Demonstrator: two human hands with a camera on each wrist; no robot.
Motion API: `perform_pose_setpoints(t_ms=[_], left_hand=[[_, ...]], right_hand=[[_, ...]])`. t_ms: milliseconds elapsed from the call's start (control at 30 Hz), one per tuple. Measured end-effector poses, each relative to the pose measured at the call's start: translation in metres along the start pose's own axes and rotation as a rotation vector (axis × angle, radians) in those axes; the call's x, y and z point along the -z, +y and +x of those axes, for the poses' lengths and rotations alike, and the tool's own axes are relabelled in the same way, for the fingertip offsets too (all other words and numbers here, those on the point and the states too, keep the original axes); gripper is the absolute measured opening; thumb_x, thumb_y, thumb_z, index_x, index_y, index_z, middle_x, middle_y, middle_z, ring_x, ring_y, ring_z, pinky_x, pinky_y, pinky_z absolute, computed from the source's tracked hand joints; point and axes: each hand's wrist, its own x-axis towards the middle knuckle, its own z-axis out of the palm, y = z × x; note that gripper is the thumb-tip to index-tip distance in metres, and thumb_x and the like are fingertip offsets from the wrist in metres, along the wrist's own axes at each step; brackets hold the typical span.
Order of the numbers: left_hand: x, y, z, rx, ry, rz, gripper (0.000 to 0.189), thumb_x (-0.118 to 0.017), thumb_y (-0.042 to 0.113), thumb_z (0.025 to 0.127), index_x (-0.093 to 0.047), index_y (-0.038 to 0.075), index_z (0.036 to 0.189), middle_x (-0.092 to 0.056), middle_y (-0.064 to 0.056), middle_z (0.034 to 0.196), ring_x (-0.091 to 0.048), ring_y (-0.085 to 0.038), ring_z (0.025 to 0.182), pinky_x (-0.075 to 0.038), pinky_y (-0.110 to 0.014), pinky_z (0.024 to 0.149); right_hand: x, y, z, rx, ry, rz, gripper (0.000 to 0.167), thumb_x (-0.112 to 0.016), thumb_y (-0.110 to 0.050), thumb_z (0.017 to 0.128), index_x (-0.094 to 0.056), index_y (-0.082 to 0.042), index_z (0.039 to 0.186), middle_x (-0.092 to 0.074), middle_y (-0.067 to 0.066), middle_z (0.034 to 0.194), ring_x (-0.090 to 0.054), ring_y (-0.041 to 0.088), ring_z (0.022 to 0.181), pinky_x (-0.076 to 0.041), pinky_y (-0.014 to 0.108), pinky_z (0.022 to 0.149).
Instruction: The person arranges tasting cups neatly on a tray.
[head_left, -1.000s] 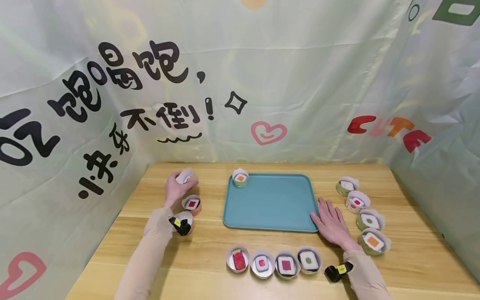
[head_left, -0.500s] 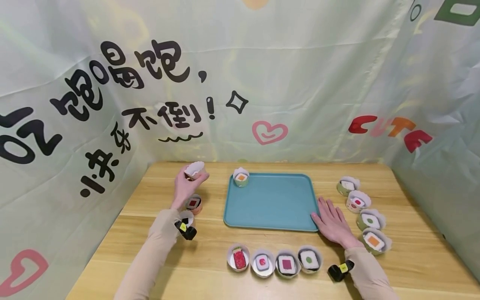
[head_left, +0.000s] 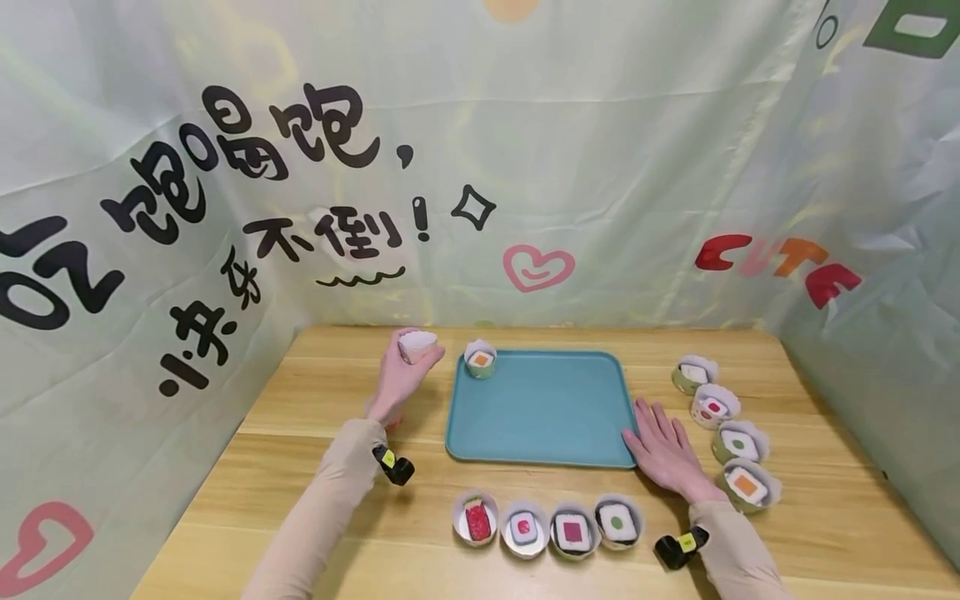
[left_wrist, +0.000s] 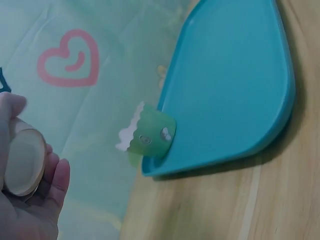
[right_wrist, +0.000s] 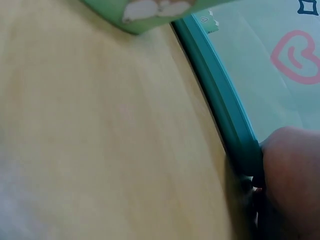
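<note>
My left hand point(head_left: 402, 373) grips a scalloped paper baking cup point(head_left: 418, 347) above the table, left of the blue tray point(head_left: 555, 408). The left wrist view shows the round pale base of this cup point(left_wrist: 24, 162) between thumb and fingers; what lies inside is hidden. In the tray's far left corner stands a green baking cup point(head_left: 481, 360) with a white and orange sushi piece. My right hand point(head_left: 663, 446) lies flat with fingers straight at the tray's right edge, its thumb right at the rim.
Several baking cups with sushi pieces line the right side, one being a green cup point(head_left: 747, 485). Another row stands in front of the tray, including a cup with a red-topped piece point(head_left: 476, 518). My left forearm mostly hides the cups at left. A printed cloth point(head_left: 637, 167) encloses the back.
My left hand has lifted the baking cup from the far left of the table and carried it right, toward the tray. The right hand has stayed in place.
</note>
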Motion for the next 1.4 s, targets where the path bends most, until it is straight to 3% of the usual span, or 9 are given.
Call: perform_pose_setpoints(t_ms=[167,300,400,533,833,967,1133,1300,1400], left_hand=[[-0.015,0.000,0.001,0.001,-0.022,-0.013,0.062,-0.072,0.040,0.093,-0.041,0.016,0.142,-0.061,-0.017,0.111,-0.068,-0.029,0.085,-0.059,-0.038,0.077],[-0.027,0.000,0.000,-0.023,-0.097,-0.021,0.060,-0.057,0.042,0.102,-0.032,0.013,0.147,-0.060,-0.023,0.113,-0.065,-0.040,0.090,-0.056,-0.053,0.088],[-0.034,-0.001,-0.001,-0.030,-0.165,-0.010,0.058,-0.050,0.038,0.106,-0.025,0.008,0.148,-0.058,-0.024,0.117,-0.061,-0.043,0.102,-0.052,-0.047,0.094],[-0.039,-0.003,-0.001,-0.019,-0.235,0.006,0.057,-0.048,0.037,0.106,-0.019,0.011,0.148,-0.052,-0.021,0.114,-0.055,-0.042,0.105,-0.043,-0.032,0.085],[-0.049,0.004,-0.002,-0.055,-0.264,0.044,0.075,-0.069,0.030,0.096,-0.023,0.008,0.150,-0.049,-0.024,0.135,-0.057,-0.031,0.117,-0.050,-0.037,0.097],[-0.054,0.008,0.001,-0.055,-0.261,0.063,0.077,-0.077,0.026,0.089,-0.034,0.004,0.149,-0.053,-0.022,0.132,-0.059,-0.031,0.113,-0.053,-0.038,0.095],[-0.062,0.012,0.004,-0.074,-0.289,0.122,0.070,-0.081,0.027,0.085,-0.046,0.004,0.141,-0.061,-0.017,0.127,-0.063,-0.026,0.107,-0.057,-0.033,0.087],[-0.074,0.015,0.009,-0.109,-0.315,0.200,0.071,-0.082,0.030,0.085,-0.046,0.006,0.142,-0.064,-0.016,0.125,-0.064,-0.025,0.105,-0.057,-0.033,0.085],[-0.082,0.015,0.013,-0.145,-0.318,0.285,0.073,-0.081,0.032,0.085,-0.045,0.008,0.144,-0.063,-0.016,0.125,-0.060,-0.028,0.111,-0.052,-0.037,0.093]], right_hand=[[-0.003,0.000,-0.003,0.008,0.033,0.005,0.071,-0.034,-0.043,0.109,-0.018,0.006,0.158,-0.013,0.027,0.166,-0.004,0.049,0.154,0.002,0.067,0.120],[-0.003,-0.005,-0.006,-0.018,0.038,-0.008,0.068,-0.033,-0.040,0.109,-0.019,0.004,0.158,-0.015,0.026,0.166,-0.006,0.049,0.153,0.001,0.068,0.119],[-0.004,-0.009,-0.008,-0.045,0.022,-0.029,0.067,-0.033,-0.039,0.109,-0.018,0.003,0.159,-0.014,0.025,0.167,-0.006,0.049,0.154,0.001,0.068,0.120],[-0.005,-0.010,-0.010,-0.057,0.017,-0.039,0.066,-0.034,-0.037,0.109,-0.018,0.003,0.159,-0.014,0.025,0.167,-0.007,0.049,0.154,0.000,0.068,0.119],[-0.011,0.002,-0.011,-0.014,0.062,0.010,0.071,-0.030,-0.046,0.109,-0.017,0.001,0.160,-0.014,0.022,0.168,-0.003,0.045,0.156,0.003,0.068,0.119],[-0.012,0.006,-0.011,-0.003,0.056,0.008,0.075,-0.026,-0.052,0.108,-0.015,0.000,0.161,-0.011,0.021,0.169,0.000,0.043,0.156,0.005,0.068,0.119],[-0.007,-0.004,-0.012,-0.036,0.029,-0.016,0.069,-0.032,-0.043,0.109,-0.016,0.002,0.159,-0.012,0.024,0.168,-0.003,0.047,0.155,0.003,0.069,0.119],[-0.003,-0.011,-0.014,-0.044,0.030,-0.025,0.066,-0.036,-0.037,0.109,-0.019,0.003,0.159,-0.015,0.025,0.167,-0.007,0.050,0.153,0.001,0.069,0.119],[-0.005,-0.007,-0.013,-0.025,0.050,-0.006,0.067,-0.034,-0.040,0.109,-0.020,0.003,0.158,-0.015,0.025,0.167,-0.006,0.049,0.154,0.002,0.068,0.119]])
